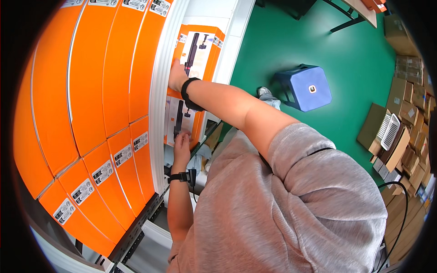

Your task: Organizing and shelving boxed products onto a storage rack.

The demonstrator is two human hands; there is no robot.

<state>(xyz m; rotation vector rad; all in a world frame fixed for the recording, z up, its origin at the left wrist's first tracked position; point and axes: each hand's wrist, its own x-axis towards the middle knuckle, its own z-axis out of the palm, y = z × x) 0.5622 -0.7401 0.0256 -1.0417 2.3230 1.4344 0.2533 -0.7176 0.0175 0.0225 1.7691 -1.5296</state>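
Two orange-and-white product boxes stand on a shelf in front of me, printed with a long black pole-like device. My right hand lies against the left side of the farther box, near its lower end. Some of its fingers are hidden, so its grip cannot be told. My left hand touches the printed face of the nearer box at its lower end. Those fingertips are a little blurred. A black strap circles each wrist, and the left one carries a small device with a cable.
Tightly packed orange boxes fill the left, beside a white upright. A blue plastic stool stands on the green floor. Cardboard boxes are piled at the far right. A table stands at the top right.
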